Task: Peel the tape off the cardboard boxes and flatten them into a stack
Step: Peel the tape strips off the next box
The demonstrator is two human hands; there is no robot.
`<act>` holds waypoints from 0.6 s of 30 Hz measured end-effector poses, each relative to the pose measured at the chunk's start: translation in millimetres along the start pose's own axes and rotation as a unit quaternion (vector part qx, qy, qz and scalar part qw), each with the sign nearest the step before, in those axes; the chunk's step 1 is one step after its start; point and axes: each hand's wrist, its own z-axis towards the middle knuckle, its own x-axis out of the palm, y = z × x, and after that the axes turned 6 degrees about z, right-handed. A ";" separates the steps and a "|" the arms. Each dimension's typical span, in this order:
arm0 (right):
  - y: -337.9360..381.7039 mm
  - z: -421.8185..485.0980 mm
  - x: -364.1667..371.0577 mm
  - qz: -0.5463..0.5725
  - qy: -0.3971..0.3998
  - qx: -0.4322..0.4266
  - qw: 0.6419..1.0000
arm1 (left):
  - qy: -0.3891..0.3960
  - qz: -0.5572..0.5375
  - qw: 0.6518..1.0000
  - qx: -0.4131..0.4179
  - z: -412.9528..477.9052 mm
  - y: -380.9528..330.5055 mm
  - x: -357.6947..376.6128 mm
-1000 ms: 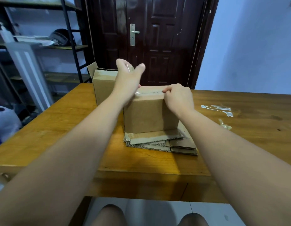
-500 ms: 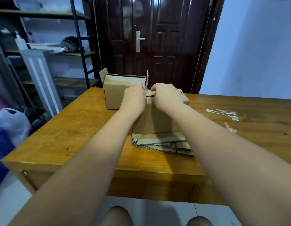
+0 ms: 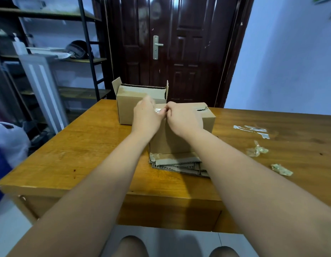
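Note:
A closed cardboard box (image 3: 207, 117) stands on a stack of flattened cardboard (image 3: 179, 165) in the middle of the wooden table (image 3: 87, 145). Both hands meet at the box's top left edge. My left hand (image 3: 146, 117) pinches a strip of clear tape (image 3: 158, 110) there. My right hand (image 3: 183, 117) has its fingers curled at the same spot on the tape; its fingertips are hidden. A second box (image 3: 131, 101) with open flaps stands behind, to the left.
Peeled tape strips (image 3: 253, 129) and crumpled tape scraps (image 3: 256, 150) (image 3: 281, 169) lie on the table's right side. A dark door (image 3: 170, 49) is behind, metal shelves (image 3: 49, 58) at left, a white plastic bag (image 3: 11, 140) beside the table's left edge.
My left hand came down from above the box to its top left edge. My right hand slid left along the top to meet it. The camera view shifted slightly.

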 end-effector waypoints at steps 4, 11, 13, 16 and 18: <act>1.3 -1.1 0.8 -0.002 -0.009 0.000 1.000 | 0.012 0.125 0.992 0.025 10.7 -1.7 -13.3; -0.2 -0.2 2.9 -0.005 -0.012 -0.003 1.000 | -0.030 0.130 0.988 0.072 8.0 6.8 -20.5; -0.3 -0.2 2.9 -0.007 -0.013 -0.001 1.000 | -0.033 0.059 0.997 0.033 9.5 15.9 -27.4; 0.1 0.4 3.5 -0.010 -0.018 0.002 1.000 | -0.016 0.019 1.000 -0.007 10.1 34.2 -33.6; 0.4 1.8 4.6 -0.012 -0.017 0.007 1.000 | 0.025 0.033 0.999 -0.029 6.5 43.3 -31.0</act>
